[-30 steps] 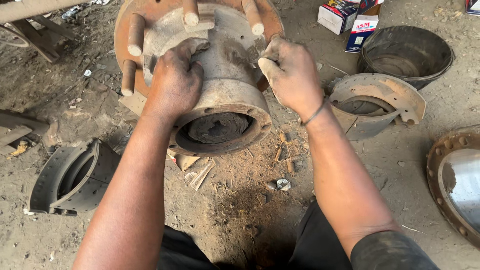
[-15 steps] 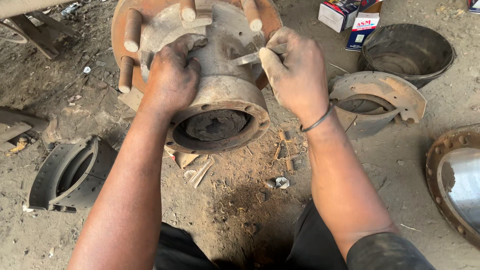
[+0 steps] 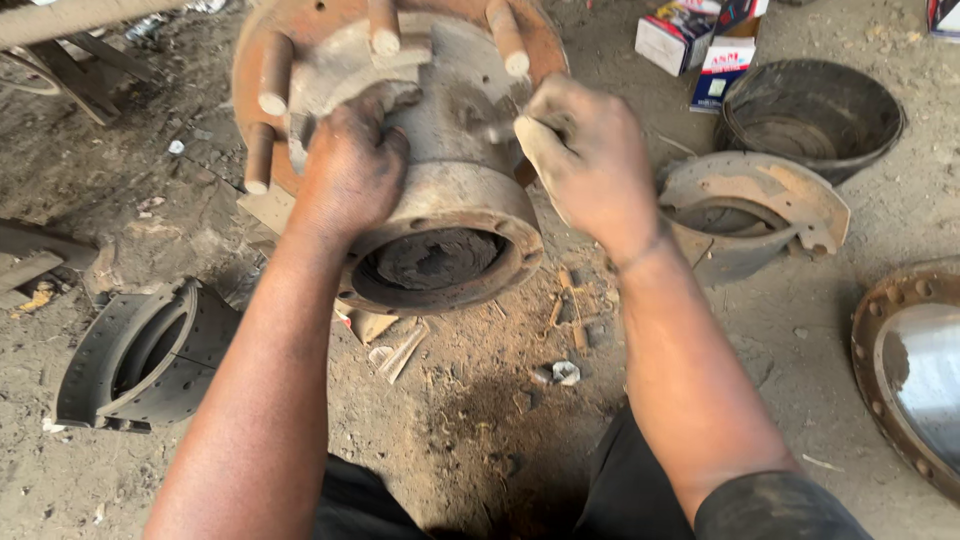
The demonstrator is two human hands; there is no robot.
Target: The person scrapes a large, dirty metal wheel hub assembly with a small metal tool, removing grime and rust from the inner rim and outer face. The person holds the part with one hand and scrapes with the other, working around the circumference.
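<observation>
Head view: I press my left hand point(image 3: 345, 170) flat on a heavy, rusty, rigid wheel hub point(image 3: 440, 190), right hand point(image 3: 590, 165) pinching something unclear against its barrel, the firmest hold.

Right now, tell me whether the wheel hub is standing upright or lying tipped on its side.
Tipped on its side: the wheel hub lies on the dirt ground, its open bore facing the camera and its studs pointing sideways.
</observation>
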